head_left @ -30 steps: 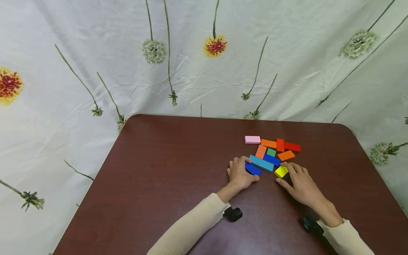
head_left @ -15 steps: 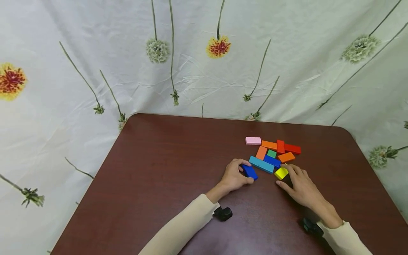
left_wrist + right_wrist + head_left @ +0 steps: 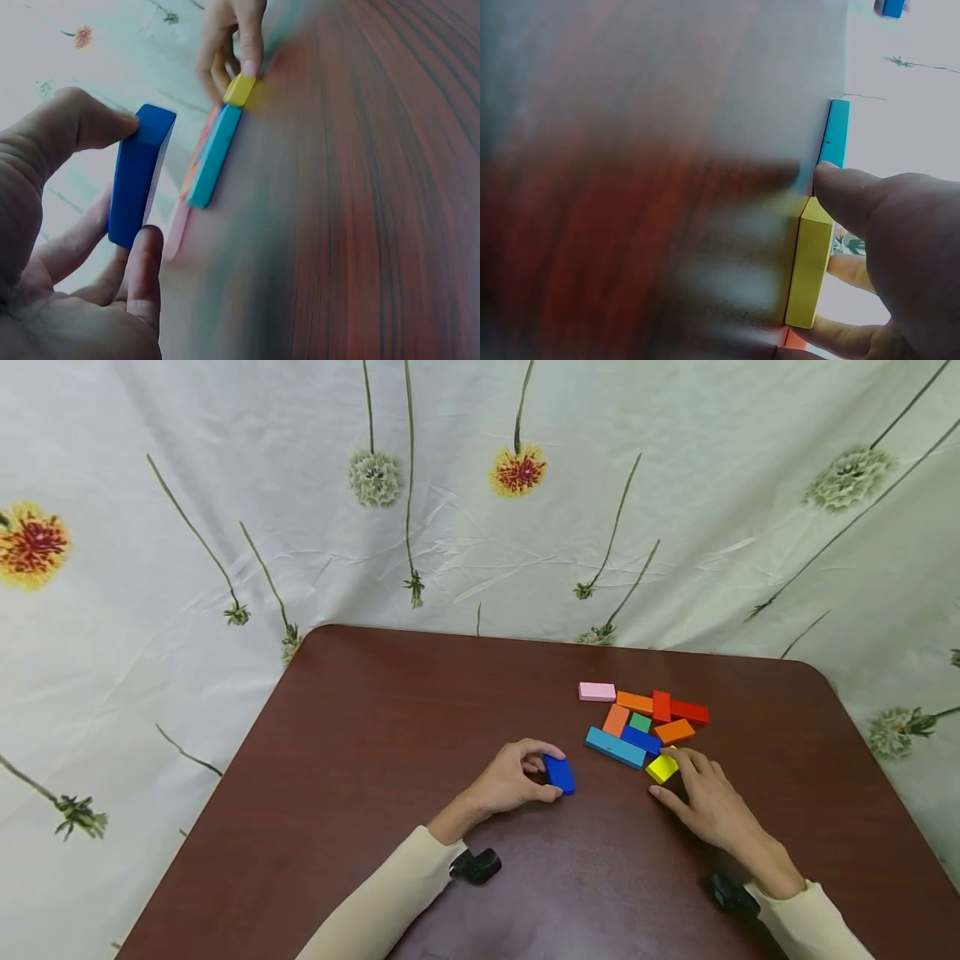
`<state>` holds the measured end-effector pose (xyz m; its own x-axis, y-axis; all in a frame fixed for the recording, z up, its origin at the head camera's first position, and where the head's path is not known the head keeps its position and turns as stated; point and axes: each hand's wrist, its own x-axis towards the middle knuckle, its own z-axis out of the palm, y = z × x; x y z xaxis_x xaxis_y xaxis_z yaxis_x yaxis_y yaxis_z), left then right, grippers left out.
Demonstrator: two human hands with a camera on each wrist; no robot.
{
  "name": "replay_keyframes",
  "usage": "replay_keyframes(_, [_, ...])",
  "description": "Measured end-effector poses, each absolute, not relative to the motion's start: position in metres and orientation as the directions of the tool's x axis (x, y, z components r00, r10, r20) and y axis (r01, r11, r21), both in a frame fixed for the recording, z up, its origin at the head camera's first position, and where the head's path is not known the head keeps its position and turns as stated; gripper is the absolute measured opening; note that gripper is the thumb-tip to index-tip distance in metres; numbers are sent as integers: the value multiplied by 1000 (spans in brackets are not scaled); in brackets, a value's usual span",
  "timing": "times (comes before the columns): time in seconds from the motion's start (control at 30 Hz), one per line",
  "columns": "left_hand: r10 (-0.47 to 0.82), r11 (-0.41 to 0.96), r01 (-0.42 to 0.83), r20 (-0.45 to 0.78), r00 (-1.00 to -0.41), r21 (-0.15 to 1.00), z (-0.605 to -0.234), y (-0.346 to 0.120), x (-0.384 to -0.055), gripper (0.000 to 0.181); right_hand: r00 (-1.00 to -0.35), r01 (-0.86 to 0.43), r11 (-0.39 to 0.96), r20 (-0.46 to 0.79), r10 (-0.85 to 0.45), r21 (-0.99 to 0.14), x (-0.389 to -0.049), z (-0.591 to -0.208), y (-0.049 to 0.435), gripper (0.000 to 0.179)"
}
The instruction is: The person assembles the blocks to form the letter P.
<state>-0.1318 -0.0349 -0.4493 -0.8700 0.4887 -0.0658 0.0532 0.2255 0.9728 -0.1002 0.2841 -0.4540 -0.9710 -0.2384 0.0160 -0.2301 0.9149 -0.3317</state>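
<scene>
My left hand pinches a blue rectangular block by its two ends, between thumb and fingertips. The left wrist view shows this block lifted and tilted, apart from the other blocks. My right hand rests at the near right of the block group, its thumb and fingers curled about a yellow block. Seen from the right wrist, the yellow block lies between thumb and fingers, partly hidden in the head view. Beside it lies a long light-blue block.
Beyond the hands lie a second blue block, a green block, several orange and red blocks, and a pink block at the far left of the group. All are on a dark brown table before a flowered cloth.
My left hand has drawn the blue block leftward and toward me, away from the light-blue block, turning it on the way. My right hand has stayed at the yellow block.
</scene>
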Motion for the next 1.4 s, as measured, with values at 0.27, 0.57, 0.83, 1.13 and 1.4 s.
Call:
replay_keyframes(0.27, [577, 280, 213, 14, -817, 936, -446, -86, -121, 42, -973, -219, 920, 2, -231, -325, -101, -454, 285, 66])
replay_keyframes(0.57, [629, 355, 220, -58, -775, 909, -458, -128, -102, 42, -974, -211, 925, -8, -225, -317, -101, -453, 283, 63])
replay_keyframes(0.83, [661, 378, 312, -19, -750, 871, -458, -139, -91, 44, -973, -221, 923, 8, -231, -316, -101, -453, 284, 65])
replay_keyframes(1.13, [621, 477, 312, -64, -781, 822, -458, -151, -83, 49, -972, -227, 930, 2, -236, -288, -100, -453, 281, 56])
replay_keyframes(1.4, [621, 444, 326, -25, -783, 835, -460, -155, -85, 42, -974, -218, 931, 3, -227, -292, -100, -450, 281, 54])
